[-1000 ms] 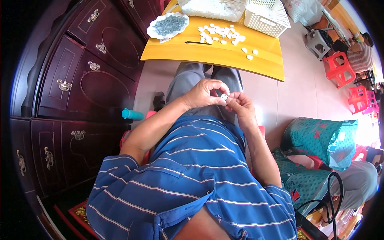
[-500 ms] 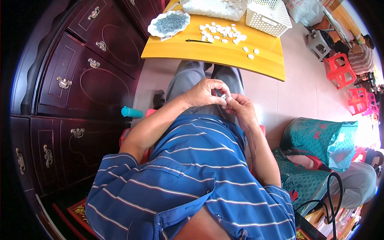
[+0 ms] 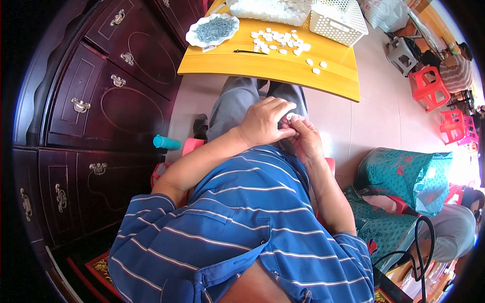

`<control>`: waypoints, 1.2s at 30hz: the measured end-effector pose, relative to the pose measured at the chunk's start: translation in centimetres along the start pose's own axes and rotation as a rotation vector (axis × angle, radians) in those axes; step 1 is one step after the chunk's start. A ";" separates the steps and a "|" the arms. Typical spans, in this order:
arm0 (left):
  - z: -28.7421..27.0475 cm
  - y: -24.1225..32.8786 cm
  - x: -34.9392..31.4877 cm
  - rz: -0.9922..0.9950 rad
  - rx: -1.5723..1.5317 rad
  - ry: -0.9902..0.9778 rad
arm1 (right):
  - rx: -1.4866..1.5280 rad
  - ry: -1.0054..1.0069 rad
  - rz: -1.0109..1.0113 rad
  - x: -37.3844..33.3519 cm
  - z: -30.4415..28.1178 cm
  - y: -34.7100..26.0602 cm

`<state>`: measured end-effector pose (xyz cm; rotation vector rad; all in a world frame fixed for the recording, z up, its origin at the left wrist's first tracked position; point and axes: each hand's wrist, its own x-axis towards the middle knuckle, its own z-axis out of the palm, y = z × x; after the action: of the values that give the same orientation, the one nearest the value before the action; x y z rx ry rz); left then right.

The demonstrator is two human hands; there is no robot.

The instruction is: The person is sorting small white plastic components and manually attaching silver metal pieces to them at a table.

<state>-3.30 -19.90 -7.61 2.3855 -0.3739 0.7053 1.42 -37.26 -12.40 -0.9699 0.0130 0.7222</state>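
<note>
Over my lap, my right hand [image 3: 307, 140] pinches a small white plastic piece [image 3: 290, 116] between thumb and fingertips. Close beside it is my left hand [image 3: 263, 121], thumb and forefinger spread apart around the near side of the piece, with nothing visible between them. Several similar white pieces [image 3: 273, 36] lie scattered on the yellow table [image 3: 222, 63] ahead of me. A thin black stick-like tool [image 3: 247, 51] lies beside them. On the table's left stands a white scalloped dish [image 3: 191, 38] full of small grey metal pins or nails.
At the table's back are a clear tub [image 3: 270, 19] of white pieces and a white perforated basket [image 3: 343, 38]. Dark wooden cabinets [image 3: 141, 96] line my left, near a teal bottle [image 3: 166, 142]. Teal bags [image 3: 399, 177], red stools [image 3: 428, 88] and another person's leg [image 3: 449, 227] are on the right.
My left hand's fingers have come off the white piece and spread, with the hand turning back-up. My right hand still holds the piece, now slightly farther from me and to the right.
</note>
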 end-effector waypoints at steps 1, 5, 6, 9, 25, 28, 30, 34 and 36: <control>0.0 0.3 0.1 0.020 0.057 0.036 | 0.001 0.000 0.001 0.0 -0.1 0.1; 0.6 -0.2 -0.5 0.032 0.112 -0.012 | 0.098 -0.062 0.090 -0.2 -0.1 0.0; 0.8 -0.4 -0.6 0.043 0.114 -0.015 | 0.141 -0.087 0.132 -0.3 0.0 -0.1; 1.0 -0.5 -0.7 0.042 0.085 -0.009 | 0.172 -0.046 0.179 -0.3 0.1 -0.2; 0.7 -1.2 -0.7 -0.021 -0.052 -0.110 | 0.070 -0.019 0.103 0.0 0.0 0.6; 0.8 -1.2 -0.8 -0.010 -0.055 -0.086 | 0.037 0.051 0.078 -0.3 0.5 0.5; 0.8 -1.2 -0.7 -0.010 -0.054 -0.094 | 0.023 0.045 0.058 -0.4 0.5 0.6; 0.9 -1.3 -0.8 -0.017 -0.050 -0.086 | 0.011 0.061 0.057 -0.2 0.4 0.8; 0.9 -1.4 -0.8 -0.018 -0.053 -0.096 | 0.017 0.066 0.052 -0.2 0.4 0.9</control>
<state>-2.99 -19.34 -9.31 2.3752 -0.4062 0.5668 0.62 -36.72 -12.76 -0.9792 0.1019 0.7362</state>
